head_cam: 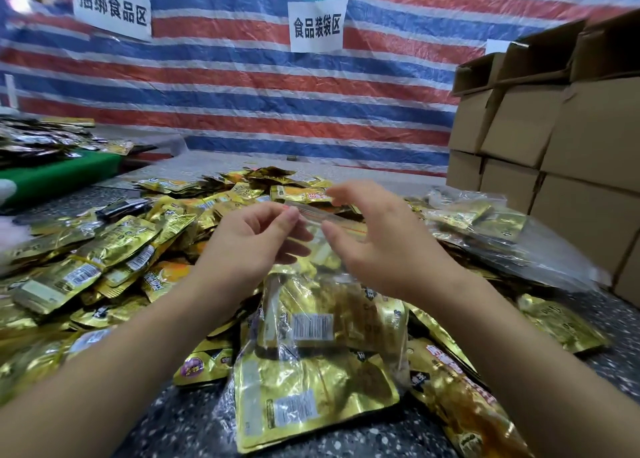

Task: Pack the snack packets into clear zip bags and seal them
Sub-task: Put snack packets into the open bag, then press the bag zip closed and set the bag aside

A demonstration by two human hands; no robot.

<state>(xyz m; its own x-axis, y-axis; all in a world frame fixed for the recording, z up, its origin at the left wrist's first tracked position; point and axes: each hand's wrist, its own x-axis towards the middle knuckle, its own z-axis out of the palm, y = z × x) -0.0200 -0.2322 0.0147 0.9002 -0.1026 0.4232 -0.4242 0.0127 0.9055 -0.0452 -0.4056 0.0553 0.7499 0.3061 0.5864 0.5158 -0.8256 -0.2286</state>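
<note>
Both hands pinch the zip bag's (322,284) top strip, left hand (249,246) at its left end, right hand (377,246) beside it; gold packets (311,322) fill the bag below

Both hands raised at centre: left hand (251,237) and right hand (377,239) side by side, pinching top edge of zip bag (322,319). Bag holds packets, resting on table (180,426). Loose packet heap (114,260) left and behind. Filled bags (491,229) right. Stacked boxes (561,152) far right. Tarp wall (242,94) behind.
</note>
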